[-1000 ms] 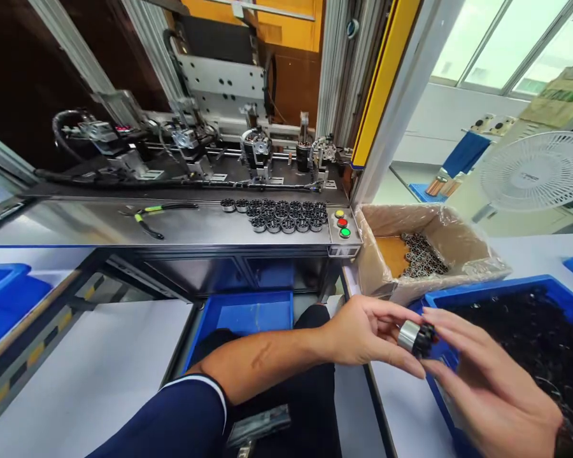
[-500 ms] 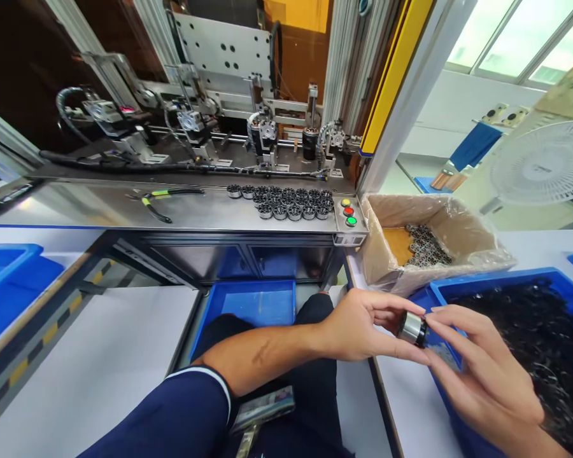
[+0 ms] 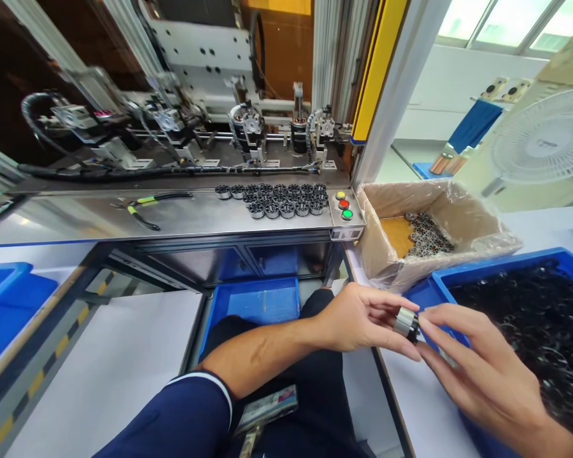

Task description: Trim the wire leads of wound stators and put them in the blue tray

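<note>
A short cylinder of silver metal with black plastic ends [image 3: 405, 322] sits between my two hands above the right-hand table. My left hand [image 3: 360, 318] is closed on it, thumb below and fingers above. From the other side, the thumb and fingertips of my right hand [image 3: 487, 366] pinch its black end. Beneath my right hand is a blue bin [image 3: 444, 289] full of loose black plastic parts [image 3: 530, 331]. Similar silver rings with black inserts [image 3: 286, 197] stand in rows on the machine's steel ledge.
A plastic-lined cardboard box [image 3: 382, 254] holds metal cores. Yellow, red and green buttons [image 3: 344, 204] sit on the ledge's right end; pliers [image 3: 148, 203] lie left. Machine fixtures [image 3: 251, 127] stand behind. A blue tray [image 3: 253, 302] is below, a white fan [image 3: 544, 140] at right.
The view has shifted slightly. Both hands still hold the metal cylinder, which is tilted a little differently, with more of its black toothed end showing.
</note>
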Available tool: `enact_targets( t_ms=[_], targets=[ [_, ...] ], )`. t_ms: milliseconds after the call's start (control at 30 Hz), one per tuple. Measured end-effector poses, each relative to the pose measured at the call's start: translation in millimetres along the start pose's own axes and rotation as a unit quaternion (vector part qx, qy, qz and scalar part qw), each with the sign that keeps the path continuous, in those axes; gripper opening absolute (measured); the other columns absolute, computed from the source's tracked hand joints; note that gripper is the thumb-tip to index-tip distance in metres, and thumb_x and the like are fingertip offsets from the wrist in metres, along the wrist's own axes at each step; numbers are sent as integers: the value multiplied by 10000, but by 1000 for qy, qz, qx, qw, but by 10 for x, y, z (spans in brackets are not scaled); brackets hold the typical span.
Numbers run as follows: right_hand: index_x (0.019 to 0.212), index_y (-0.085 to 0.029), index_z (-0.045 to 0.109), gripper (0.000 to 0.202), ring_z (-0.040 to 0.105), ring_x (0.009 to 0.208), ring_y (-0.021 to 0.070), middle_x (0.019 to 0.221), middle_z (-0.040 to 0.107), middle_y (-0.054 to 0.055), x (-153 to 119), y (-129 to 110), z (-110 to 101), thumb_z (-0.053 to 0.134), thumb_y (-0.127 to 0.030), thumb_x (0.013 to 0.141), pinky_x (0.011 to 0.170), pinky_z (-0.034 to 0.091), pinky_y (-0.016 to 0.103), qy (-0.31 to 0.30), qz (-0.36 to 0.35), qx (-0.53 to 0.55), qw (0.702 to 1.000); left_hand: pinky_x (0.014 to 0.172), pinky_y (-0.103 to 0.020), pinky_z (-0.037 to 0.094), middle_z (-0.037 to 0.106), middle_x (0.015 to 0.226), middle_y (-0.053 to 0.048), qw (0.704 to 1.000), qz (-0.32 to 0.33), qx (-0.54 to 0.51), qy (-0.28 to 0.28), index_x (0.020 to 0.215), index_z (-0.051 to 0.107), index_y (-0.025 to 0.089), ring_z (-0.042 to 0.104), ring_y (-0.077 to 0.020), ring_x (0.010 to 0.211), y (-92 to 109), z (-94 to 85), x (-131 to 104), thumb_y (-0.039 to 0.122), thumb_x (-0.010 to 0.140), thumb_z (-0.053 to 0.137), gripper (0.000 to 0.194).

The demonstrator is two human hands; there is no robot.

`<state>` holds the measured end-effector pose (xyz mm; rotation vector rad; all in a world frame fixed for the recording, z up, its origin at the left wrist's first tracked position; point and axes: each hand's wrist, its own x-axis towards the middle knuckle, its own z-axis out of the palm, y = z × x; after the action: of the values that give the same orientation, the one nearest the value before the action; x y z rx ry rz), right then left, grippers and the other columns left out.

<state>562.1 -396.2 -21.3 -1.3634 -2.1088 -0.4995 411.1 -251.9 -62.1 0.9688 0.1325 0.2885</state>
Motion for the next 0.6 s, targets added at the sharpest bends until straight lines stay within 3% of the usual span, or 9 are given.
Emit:
enact_targets(
  t_ms=[133,233,300,367,400,433,500,600],
  targets=[
    [1266,-133,626,348,643,1035,204,1120,634,115,-16,-54,64,641,-29,935,881,590,326,-3,11,4,1000,865,-384,590,754,933,-68,999,1,40,-13,1126,768,123,704,-190,835,-45,-26,-8,362,416,1022,791],
    [1260,-166,645,318,664,1056,202,1147,657,105,-13,65,17,668,-104,948,911,591,328,1,16,8,1000,882,-358,578,740,1032,-91,995,33,89,-40,1321,687,154,691,-173,891,-80,-43,-38,429,720,893,692],
    [1235,-194,671,266,685,1061,205,1196,684,95,-61,332,-85,679,-244,974,952,582,341,-6,88,-6,996,896,-340,574,692,1200,-120,987,68,137,-47,1391,640,189,685,-167,947,-97,-69,-48,429,870,760,586],
    [1198,-180,701,268,714,1005,218,1185,722,99,-197,718,-181,678,-327,975,954,579,362,-28,256,-74,963,890,-333,578,634,1301,-139,978,98,180,-29,1367,660,200,676,-177,987,-113,-111,-33,421,901,719,519],
    [1194,-162,708,261,720,1007,229,1178,734,112,-299,922,-198,636,-315,995,957,574,371,-88,359,-130,920,867,-330,582,638,1280,-142,977,99,186,-17,1338,679,191,678,-180,971,-119,-134,-14,431,894,723,506],
    [1108,-115,741,219,734,959,267,1093,755,149,-419,1114,-183,663,-261,964,909,586,402,-142,396,-137,897,834,-324,583,663,1215,-140,979,89,181,-5,1312,692,175,683,-180,934,-122,-156,10,451,883,732,512],
    [908,-109,768,63,745,856,268,919,770,132,-682,1417,-51,736,-154,876,836,598,391,-231,418,-115,871,754,-302,569,703,1053,-121,987,50,151,11,1279,696,139,690,-171,832,-121,-189,63,515,858,744,567],
    [928,-140,730,67,728,830,173,905,753,45,-1025,1650,271,762,-188,894,815,604,336,-294,394,-70,868,713,-265,528,695,954,-85,991,34,123,34,1253,697,136,660,-145,781,-95,-196,105,582,773,804,664]
  ],
)
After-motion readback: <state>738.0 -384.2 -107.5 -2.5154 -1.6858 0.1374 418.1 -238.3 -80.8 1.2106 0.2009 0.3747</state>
